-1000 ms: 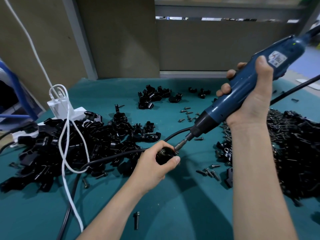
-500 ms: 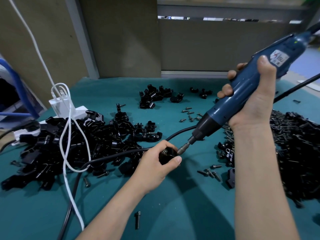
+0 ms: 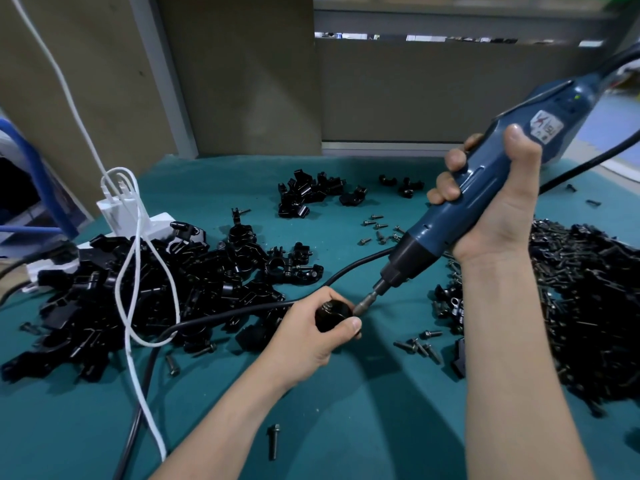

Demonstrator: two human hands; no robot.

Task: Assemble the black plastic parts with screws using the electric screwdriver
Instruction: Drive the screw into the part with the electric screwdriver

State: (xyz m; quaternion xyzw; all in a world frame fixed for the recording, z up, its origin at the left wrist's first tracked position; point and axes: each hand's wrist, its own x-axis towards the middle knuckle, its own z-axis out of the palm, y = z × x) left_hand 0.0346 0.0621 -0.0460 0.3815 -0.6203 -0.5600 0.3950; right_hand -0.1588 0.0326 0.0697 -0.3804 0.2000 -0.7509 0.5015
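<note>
Part [image 3: 331, 316] just beside the pile [image 3: 138, 289], clamped in our left grip [image 3: 311, 337]. Right grip [image 3: 495, 209] wraps the screwdriver [image 3: 426, 235], bit [image 3: 367, 301] touching the part. Seems light, stiff, slick; we hold its round body.

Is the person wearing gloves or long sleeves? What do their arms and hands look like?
No gloves, and no sleeves in view. The left hand and right hand are both bare, with short, unpainted thumbnails. The left forearm and right forearm are bare all the way to the bottom of the picture. No rings, watch or bracelets show.
</note>
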